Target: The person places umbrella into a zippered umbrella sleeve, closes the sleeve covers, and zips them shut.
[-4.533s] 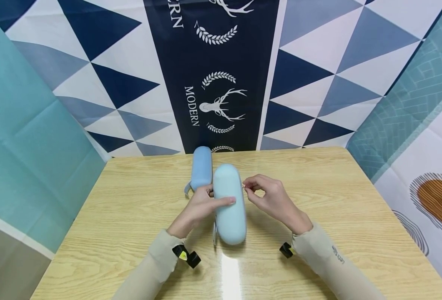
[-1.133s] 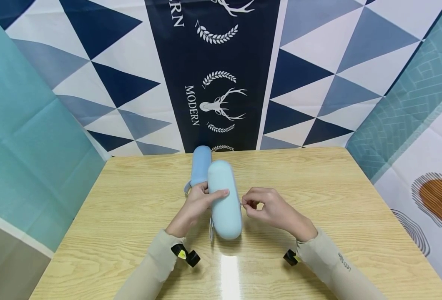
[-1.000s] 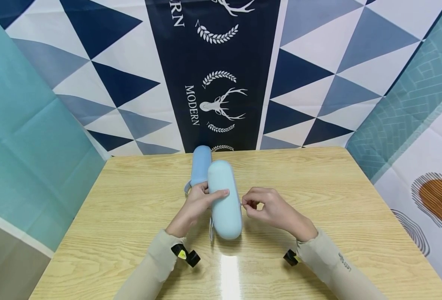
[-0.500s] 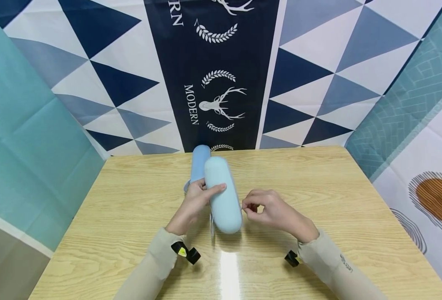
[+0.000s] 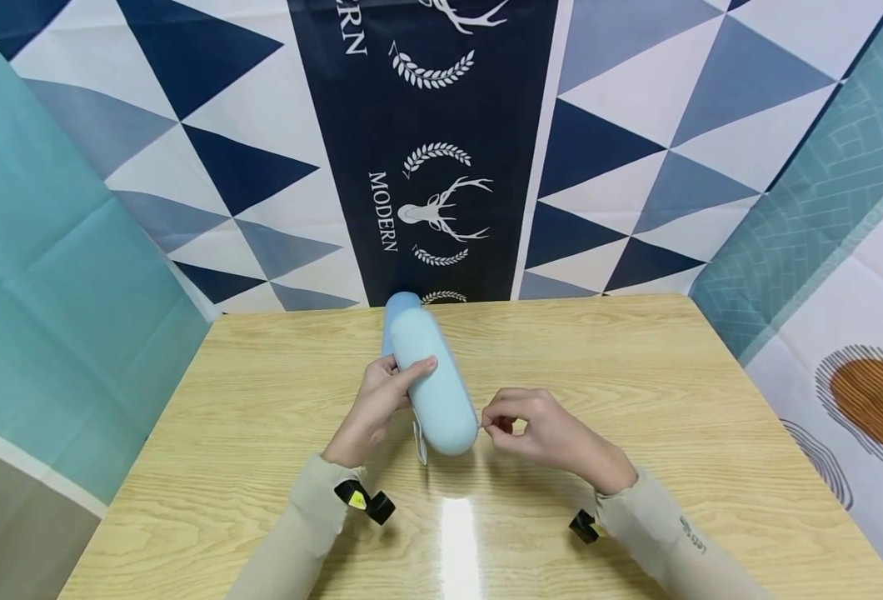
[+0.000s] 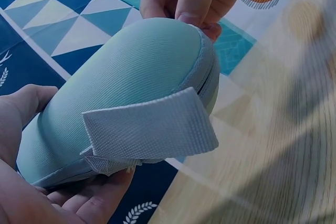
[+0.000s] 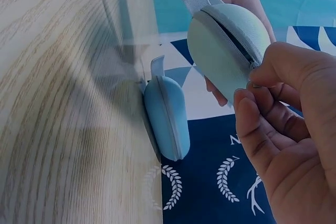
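Observation:
A pale mint zippered glasses case is held tilted above the table by my left hand. The thumb lies across its top, and the other fingers reach underneath. At its near right end, my right hand pinches the zipper pull between thumb and fingertips, which largely hide it. A dark gap runs along the zipper behind the pull in the right wrist view. The grey fabric loop hangs from the case's left side.
A second, bluer zippered case lies at the table's back edge, partly covered by the mint one in the head view. The wooden table meets a patterned backdrop behind. Teal panels stand at the left.
The right hand, pinching the pull, has moved from beside the case's upper half toward its near end. The left hand has shifted left and tilted the case, overlapping more of the bluer one.

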Available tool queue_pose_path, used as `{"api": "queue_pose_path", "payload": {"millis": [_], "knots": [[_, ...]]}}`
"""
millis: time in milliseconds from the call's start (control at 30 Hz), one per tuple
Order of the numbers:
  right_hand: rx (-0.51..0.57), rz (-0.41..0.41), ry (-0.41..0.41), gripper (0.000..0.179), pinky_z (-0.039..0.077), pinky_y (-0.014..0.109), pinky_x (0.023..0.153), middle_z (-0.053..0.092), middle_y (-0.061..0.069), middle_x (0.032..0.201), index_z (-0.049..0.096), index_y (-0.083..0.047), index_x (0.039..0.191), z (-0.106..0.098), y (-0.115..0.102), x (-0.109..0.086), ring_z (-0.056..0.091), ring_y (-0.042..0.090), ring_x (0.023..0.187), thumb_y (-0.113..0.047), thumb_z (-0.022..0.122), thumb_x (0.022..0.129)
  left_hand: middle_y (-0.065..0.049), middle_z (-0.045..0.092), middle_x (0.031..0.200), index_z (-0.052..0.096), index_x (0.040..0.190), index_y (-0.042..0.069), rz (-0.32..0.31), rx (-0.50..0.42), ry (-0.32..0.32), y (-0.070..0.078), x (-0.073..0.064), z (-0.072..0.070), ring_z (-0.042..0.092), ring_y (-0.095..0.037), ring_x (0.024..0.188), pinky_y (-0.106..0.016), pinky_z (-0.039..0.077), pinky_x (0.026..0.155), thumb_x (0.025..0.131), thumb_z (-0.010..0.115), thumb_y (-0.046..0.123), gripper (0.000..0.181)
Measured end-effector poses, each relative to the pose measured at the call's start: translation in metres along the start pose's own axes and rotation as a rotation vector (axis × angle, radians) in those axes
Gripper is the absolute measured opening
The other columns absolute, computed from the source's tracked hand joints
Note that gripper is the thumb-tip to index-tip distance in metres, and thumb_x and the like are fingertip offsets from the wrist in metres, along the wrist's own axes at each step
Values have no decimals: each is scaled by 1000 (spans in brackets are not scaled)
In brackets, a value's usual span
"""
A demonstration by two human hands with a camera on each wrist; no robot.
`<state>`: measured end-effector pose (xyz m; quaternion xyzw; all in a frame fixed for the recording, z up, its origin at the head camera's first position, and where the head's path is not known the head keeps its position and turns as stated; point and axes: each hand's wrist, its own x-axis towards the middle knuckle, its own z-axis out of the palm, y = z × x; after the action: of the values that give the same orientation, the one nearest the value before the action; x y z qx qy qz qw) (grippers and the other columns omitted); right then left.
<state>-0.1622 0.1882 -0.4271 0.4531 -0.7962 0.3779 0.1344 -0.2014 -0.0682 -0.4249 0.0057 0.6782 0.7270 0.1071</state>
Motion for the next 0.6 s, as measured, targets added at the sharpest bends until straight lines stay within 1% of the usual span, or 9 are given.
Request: {"api": "queue_pose_path", "payload": {"millis": [167, 333, 500, 600], "knots": [[0, 3, 6, 23, 46, 10, 56, 71, -6, 89, 74, -16, 90, 1, -1, -1, 59, 3, 72, 6, 70, 84, -18, 63, 134, 53, 139, -1, -5, -40, 9, 1, 0, 0, 68, -30, 119, -44, 58, 96, 90, 78, 36, 67], [9, -11, 3, 21, 49, 14, 55, 73, -2, 89, 74, -16, 90, 3, -1, -2, 60, 2, 72, 5, 70, 85, -19, 65, 133, 52, 138, -2, -4, -80, 29, 3, 0, -1, 69, -30, 117, -44, 58, 97, 90, 79, 35, 66], [13, -13, 4, 21, 50, 14, 56, 73, -3, 89, 75, -15, 90, 6, 0, -3, 61, 1, 72, 5, 70, 85, -20, 65, 132, 52, 138, -3, 0, -91, 27, 3, 0, -1, 70, -29, 115, -43, 59, 95, 90, 79, 35, 66], [15, -14, 7, 19, 51, 15, 55, 73, -1, 88, 75, -15, 90, 7, 0, -4, 61, 1, 72, 3, 70, 87, -19, 66, 131, 53, 137, -3, -1, -101, 33, 2, 0, -2, 71, -28, 114, -40, 60, 93, 91, 79, 34, 65]]}}
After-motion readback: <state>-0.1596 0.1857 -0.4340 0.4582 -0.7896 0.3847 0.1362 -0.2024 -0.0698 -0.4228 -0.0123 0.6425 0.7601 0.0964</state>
